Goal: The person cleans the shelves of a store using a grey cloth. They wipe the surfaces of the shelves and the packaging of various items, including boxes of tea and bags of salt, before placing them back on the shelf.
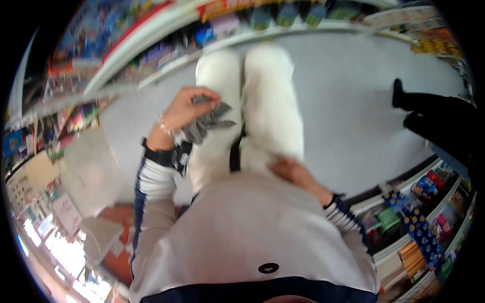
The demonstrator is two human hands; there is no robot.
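Observation:
My left hand (pixel 195 104) is over my left thigh, its thumb and fingers pinched on a crumpled grey cloth (pixel 206 123). The cloth hangs below the palm in loose folds, and part of it is behind the fingers. A bracelet and a black strap (pixel 165 156) are around that wrist. Near the top of my right thigh, my right hand (pixel 293 170) lies against the white trousers (pixel 271 110). It is blurred, so I cannot tell how its fingers are set or whether they hold anything.
Shelves of packaged goods (pixel 163 53) stand beyond my knees and along the left. More stocked shelves (pixel 416 223) are at the lower right. On the grey floor (pixel 341 94) to the right, a person's dark-clothed legs (pixel 435 110) are visible. A red-brown surface (pixel 117 242) is behind my left elbow.

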